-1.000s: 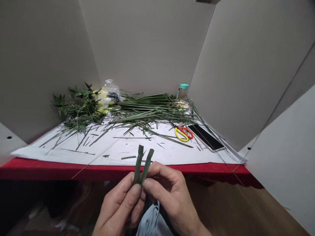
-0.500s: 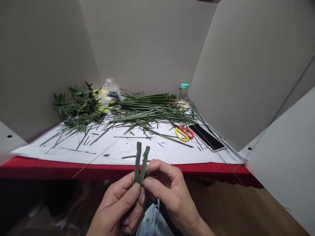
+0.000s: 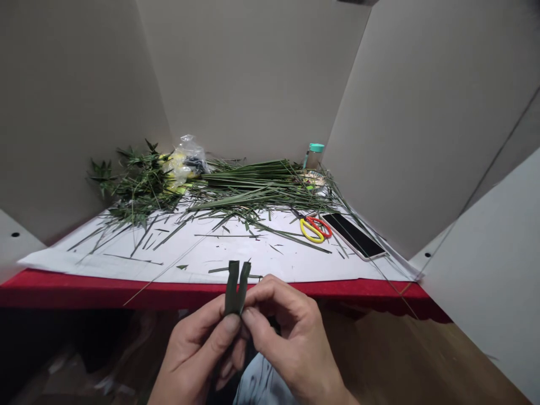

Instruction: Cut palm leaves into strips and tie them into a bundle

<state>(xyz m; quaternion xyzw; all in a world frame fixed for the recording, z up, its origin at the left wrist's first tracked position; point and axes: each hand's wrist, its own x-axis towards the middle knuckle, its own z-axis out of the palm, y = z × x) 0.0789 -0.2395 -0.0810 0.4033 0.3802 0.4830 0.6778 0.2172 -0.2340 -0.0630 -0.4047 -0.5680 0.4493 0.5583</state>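
The left hand and right hand pinch a folded bamboo leaf between them, its two dark green ends standing upright side by side, just above the red-draped edge of the worktop. Beyond it, on white paper, lie loose leaf scraps, a heap of bamboo stalks, scissors with yellow and red handles and, just beside them, a smartphone
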